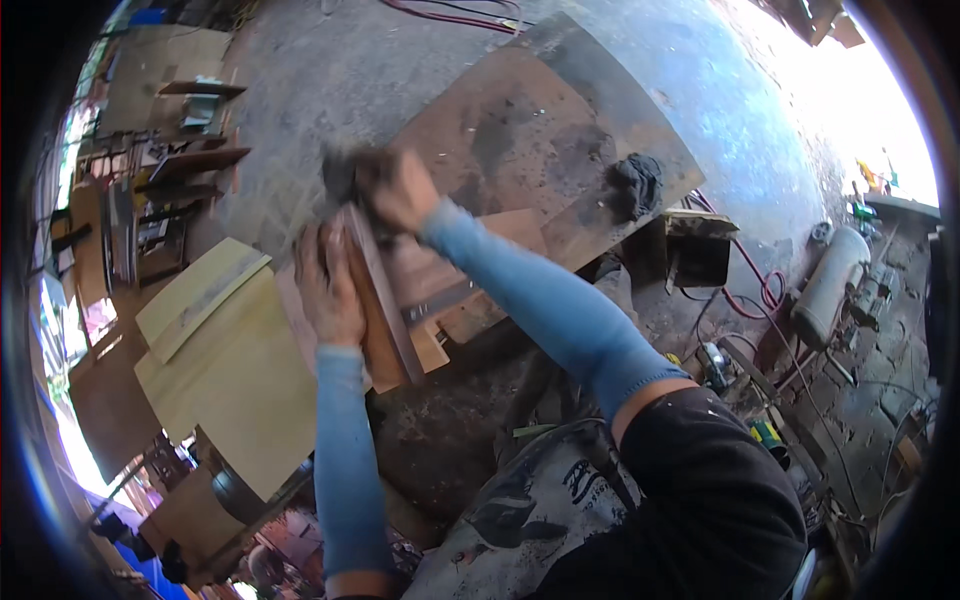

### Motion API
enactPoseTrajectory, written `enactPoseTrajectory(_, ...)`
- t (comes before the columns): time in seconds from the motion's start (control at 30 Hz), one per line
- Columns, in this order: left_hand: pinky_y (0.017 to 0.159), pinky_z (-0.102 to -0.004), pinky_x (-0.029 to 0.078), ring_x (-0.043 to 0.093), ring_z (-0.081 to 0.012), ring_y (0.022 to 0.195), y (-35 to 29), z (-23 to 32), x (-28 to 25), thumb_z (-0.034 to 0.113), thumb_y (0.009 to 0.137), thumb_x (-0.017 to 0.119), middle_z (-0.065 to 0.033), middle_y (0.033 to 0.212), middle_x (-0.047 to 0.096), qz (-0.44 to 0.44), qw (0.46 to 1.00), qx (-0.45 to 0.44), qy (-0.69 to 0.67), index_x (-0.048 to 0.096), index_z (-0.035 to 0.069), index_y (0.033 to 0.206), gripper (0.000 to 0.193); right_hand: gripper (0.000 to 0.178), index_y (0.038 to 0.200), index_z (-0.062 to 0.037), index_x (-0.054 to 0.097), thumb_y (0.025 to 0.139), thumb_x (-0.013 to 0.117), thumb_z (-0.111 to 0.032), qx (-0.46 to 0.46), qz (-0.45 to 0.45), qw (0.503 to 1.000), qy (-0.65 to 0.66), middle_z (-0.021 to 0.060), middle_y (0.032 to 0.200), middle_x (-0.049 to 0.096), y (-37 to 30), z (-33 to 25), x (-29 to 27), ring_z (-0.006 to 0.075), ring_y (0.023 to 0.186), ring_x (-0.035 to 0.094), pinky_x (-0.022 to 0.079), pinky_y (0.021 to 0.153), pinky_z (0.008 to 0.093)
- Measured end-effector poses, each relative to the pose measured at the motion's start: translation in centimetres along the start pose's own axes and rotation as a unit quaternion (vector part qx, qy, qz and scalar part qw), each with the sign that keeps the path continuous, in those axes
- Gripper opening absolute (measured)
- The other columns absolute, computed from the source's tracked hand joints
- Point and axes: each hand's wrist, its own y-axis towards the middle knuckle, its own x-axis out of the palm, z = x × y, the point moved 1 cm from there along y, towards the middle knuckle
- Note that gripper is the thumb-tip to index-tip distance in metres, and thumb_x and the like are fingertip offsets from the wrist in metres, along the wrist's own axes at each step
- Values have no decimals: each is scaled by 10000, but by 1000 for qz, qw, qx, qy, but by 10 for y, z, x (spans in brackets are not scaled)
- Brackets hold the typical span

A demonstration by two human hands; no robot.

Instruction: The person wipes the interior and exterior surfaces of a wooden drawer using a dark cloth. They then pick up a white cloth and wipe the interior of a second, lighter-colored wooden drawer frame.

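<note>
Left hand against wooden piece — blurred right hand perhaps gripping dark cloth.

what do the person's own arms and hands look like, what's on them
Light blue sleeves cover both forearms from the wrists up. A black sleeve covers the right upper arm. The left hand is ungloved; the right hand, blurred, looks ungloved too.

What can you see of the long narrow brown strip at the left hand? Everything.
The strip is long, narrow and straight-edged, brown with a greyish cast, apparently wood. It slants from upper left to lower right, with an orange-brown surface along its left side; whether that is part of it is unclear. The left hand lies along its left, near the far end; the right hand, motion-blurred, is close to that end, contact unclear.
</note>
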Motion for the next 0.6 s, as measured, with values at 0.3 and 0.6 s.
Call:
enactPoseTrajectory(0.3, 1109, -596, 216, 317, -497, 1336, -85, 58, 28, 456, 947, 450, -265, 1394, 411, -36, 994, 85, 61, 461, 28, 1271, 537, 417, 1232, 51, 580, 860, 566, -137, -92, -35, 963, 252, 227, 1137, 637, -176, 5, -63, 388, 1053, 625, 495, 922, 441)
enactPoseTrajectory(0.6, 1117, -610, 184, 281, -499, 1360, -88, 76, 44, 477, 955, 398, -304, 1405, 392, -104, 982, 124, 99, 452, -4, 1253, 568, 484, 1289, 27, 560, 831, 588, -124, 54, -246, 961, 118, 226, 1251, 602, -220, 110, -102, 397, 1166, 578, 457, 1019, 464)
